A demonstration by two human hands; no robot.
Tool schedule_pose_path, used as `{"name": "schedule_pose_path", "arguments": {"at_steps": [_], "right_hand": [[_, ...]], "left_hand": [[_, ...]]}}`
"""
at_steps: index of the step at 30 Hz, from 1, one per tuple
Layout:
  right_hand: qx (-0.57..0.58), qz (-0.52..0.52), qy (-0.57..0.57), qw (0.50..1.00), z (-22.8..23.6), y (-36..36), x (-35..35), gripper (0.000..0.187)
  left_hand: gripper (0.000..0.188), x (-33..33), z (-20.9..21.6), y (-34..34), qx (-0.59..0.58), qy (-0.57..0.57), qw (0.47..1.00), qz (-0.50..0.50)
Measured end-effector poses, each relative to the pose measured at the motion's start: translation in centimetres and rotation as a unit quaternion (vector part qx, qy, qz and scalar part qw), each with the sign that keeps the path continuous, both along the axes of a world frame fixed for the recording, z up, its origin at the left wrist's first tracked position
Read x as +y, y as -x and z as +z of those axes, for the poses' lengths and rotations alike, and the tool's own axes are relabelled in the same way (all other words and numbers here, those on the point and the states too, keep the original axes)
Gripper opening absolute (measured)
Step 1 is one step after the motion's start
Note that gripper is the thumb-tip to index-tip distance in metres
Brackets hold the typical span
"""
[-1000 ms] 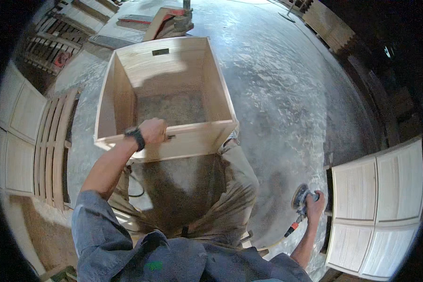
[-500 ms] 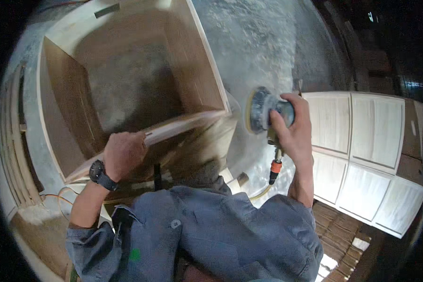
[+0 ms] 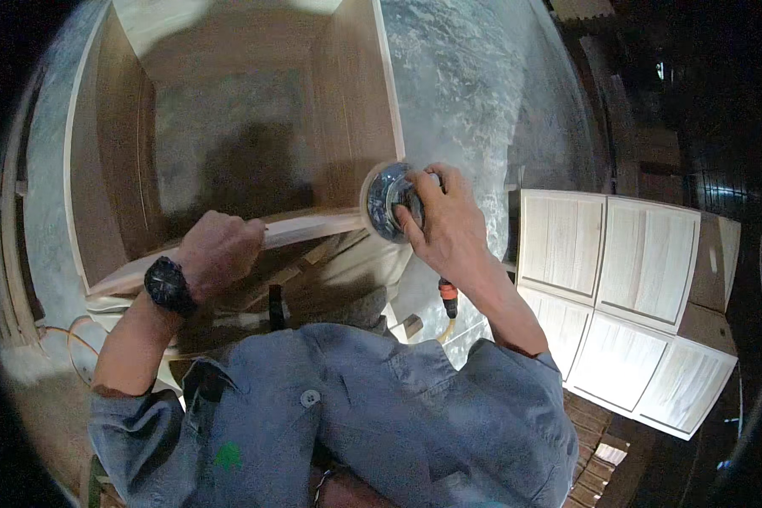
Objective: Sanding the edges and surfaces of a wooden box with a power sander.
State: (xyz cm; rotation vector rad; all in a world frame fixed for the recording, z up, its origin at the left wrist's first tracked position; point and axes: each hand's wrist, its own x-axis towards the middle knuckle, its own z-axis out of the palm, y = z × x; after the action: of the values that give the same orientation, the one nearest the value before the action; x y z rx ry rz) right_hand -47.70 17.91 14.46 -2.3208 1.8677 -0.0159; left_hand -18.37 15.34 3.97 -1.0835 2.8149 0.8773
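In front of me stands an open wooden box frame [image 3: 354,102], with pale edges and brown inner faces. My left hand [image 3: 220,254], a black watch on its wrist, is wrapped over the box's near edge, left of that edge's middle. A round orbital sander [image 3: 388,203] is gripped from above by my right hand [image 3: 450,216]. Its disc stands on edge against the near right corner of the box, and it hides that corner. Below the sander hangs an orange and black hose coupling [image 3: 448,298] with a yellow hose.
Pale panelled cabinet doors [image 3: 643,262] stand in a block to my right. Long wooden strips [image 3: 13,262] lie at the far left beside a looped orange hose [image 3: 72,334]. Light cloth-like sheeting [image 3: 372,258] hangs under the box's near edge. The floor [image 3: 457,93] is grey and dusty.
My right hand has brought the sander leftward, from apart from the box to its near right corner. The left hand keeps its grip on the edge. My view has shifted slightly.
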Motion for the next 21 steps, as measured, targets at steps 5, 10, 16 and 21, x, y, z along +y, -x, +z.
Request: {"name": "schedule_pose_path", "arguments": {"at_steps": [5, 10, 16, 21], "right_hand": [[0.017, 0.004, 0.011, 1.0, -0.3, -0.4, 0.3, 0.04], [0.041, -0.028, 0.002, 0.999, 0.0, 0.1, -1.9, 0.04], [0.056, 0.006, 0.055, 0.997, -0.7, -0.4, -2.6, 0.039], [0.015, -0.022, 0.021, 0.999, -0.9, 1.2, -0.8, 0.04]], "left_hand": [[0.011, -0.1, 0.7, 0.0, 0.012, -0.012, 1.0, -0.003], [0.011, 0.2, 0.4, -0.1, 0.04, -0.023, 0.999, 0.0], [0.018, 0.7, -0.6, -0.4, 0.032, -0.01, 0.999, 0.023], [0.031, 1.1, -0.1, -0.8, 0.082, 0.013, 0.995, 0.055]]}}
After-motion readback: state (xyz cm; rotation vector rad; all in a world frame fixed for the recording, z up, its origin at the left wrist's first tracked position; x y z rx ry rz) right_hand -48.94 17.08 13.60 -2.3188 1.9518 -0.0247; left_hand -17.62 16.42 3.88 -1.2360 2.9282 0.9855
